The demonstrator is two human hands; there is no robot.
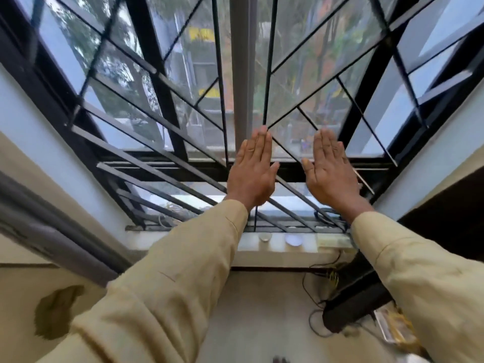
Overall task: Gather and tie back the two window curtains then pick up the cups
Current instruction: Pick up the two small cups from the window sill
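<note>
Tan sleeves [167, 279] are stretched forward; left hand [252, 174] and right hand [330, 171] are held flat, spread, grasping nothing. Two cups [265, 237] are seen on the sill [183, 238], directly below, the left hand judged marginally nearer. Curtains cannot be made out clearly.

This is a room in a home, seen from just in front of its window. A wide window [199, 82] with a black metal security grille [162, 163] fills the view from nine o'clock round to three o'clock; through the glass show trees and neighbouring buildings. Pale painted walls [31, 119] flank it. At six o'clock a white sill [277, 248] holds a small glass cup [265, 237] and a small round dish [293, 240]. At four o'clock loose black cables [314, 292] trail down the wall beside dark wooden furniture [442, 218].
</note>
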